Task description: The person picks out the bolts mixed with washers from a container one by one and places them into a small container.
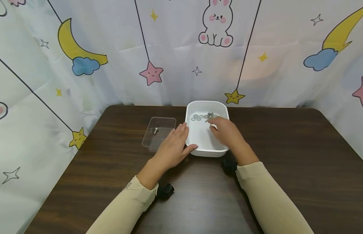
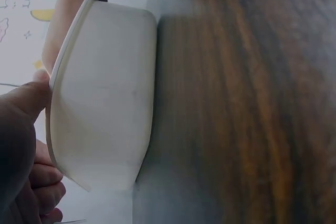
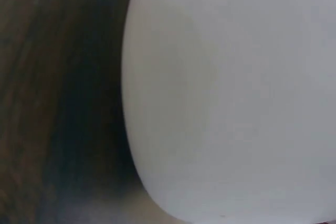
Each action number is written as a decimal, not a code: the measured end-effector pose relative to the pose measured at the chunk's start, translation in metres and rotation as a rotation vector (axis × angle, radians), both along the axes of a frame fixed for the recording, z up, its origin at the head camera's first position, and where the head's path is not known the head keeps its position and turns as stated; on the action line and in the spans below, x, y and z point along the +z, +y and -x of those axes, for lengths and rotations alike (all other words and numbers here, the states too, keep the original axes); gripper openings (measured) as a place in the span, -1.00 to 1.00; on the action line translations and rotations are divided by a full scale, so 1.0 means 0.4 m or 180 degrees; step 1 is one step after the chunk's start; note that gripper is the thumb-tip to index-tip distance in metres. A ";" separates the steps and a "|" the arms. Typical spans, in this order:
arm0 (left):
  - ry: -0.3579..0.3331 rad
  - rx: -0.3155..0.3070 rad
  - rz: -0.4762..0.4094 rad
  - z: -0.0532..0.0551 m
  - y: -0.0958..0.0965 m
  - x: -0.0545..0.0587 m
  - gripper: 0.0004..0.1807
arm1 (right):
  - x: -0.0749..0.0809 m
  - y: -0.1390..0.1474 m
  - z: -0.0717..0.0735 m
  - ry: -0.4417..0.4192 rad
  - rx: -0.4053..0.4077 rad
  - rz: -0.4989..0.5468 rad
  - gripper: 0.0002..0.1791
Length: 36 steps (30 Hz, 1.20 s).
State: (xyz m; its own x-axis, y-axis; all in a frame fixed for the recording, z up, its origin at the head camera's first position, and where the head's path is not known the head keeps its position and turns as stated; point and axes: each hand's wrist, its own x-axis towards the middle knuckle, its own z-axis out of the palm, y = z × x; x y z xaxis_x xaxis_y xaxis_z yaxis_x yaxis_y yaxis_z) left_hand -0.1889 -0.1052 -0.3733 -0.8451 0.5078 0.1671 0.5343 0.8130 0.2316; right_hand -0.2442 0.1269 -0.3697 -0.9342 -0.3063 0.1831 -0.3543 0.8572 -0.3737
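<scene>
A white rectangular bin [image 1: 203, 141] stands on the table, with several flat metal rings [image 1: 196, 117] and a few small metal pieces [image 1: 210, 115] toward its far end. My left hand [image 1: 175, 146] rests at the bin's near left corner. Its fingers lie fairly straight along the left side, and the thumb touches the rim [image 2: 56, 72]. Inside the bin, my right hand [image 1: 226, 131] reaches down with index finger and thumb bent beside the small metal pieces. Whether those fingertips pinch a piece is too small to tell. The right wrist view shows mainly the bin's white outer wall [image 3: 226, 98].
Left of the bin sits a shallow clear plastic box [image 1: 149, 138] holding a small metal bolt-like piece [image 1: 156, 131]. Dark wrist cameras [image 1: 165, 191] hang under both sleeves. A printed curtain [image 1: 181, 78] hangs behind the brown wooden table [image 1: 286, 146].
</scene>
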 end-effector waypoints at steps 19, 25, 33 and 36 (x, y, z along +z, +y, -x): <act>-0.0062 0.0000 0.0043 -0.010 0.026 -0.020 -0.08 | -0.013 0.010 -0.004 -0.0326 -0.0088 -0.1688 -0.69; -0.0085 0.0022 0.0015 -0.009 0.032 -0.020 -0.09 | -0.004 0.015 -0.008 -0.0253 0.0123 -0.2000 -0.75; -0.0065 0.0001 -0.0002 -0.007 0.033 -0.016 -0.08 | 0.010 0.012 -0.008 -0.0239 0.0270 -0.2036 -0.74; -0.0091 0.0006 0.0006 -0.005 0.035 -0.017 -0.08 | 0.011 0.013 -0.009 -0.0219 0.0271 -0.1953 -0.73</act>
State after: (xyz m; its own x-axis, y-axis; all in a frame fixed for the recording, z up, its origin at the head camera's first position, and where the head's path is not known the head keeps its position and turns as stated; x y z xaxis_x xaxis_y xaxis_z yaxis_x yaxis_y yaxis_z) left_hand -0.1870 -0.0911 -0.3802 -0.8504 0.5066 0.1420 0.5261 0.8143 0.2453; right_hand -0.2406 0.1320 -0.3654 -0.9052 -0.4105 -0.1095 -0.4235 0.8928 0.1535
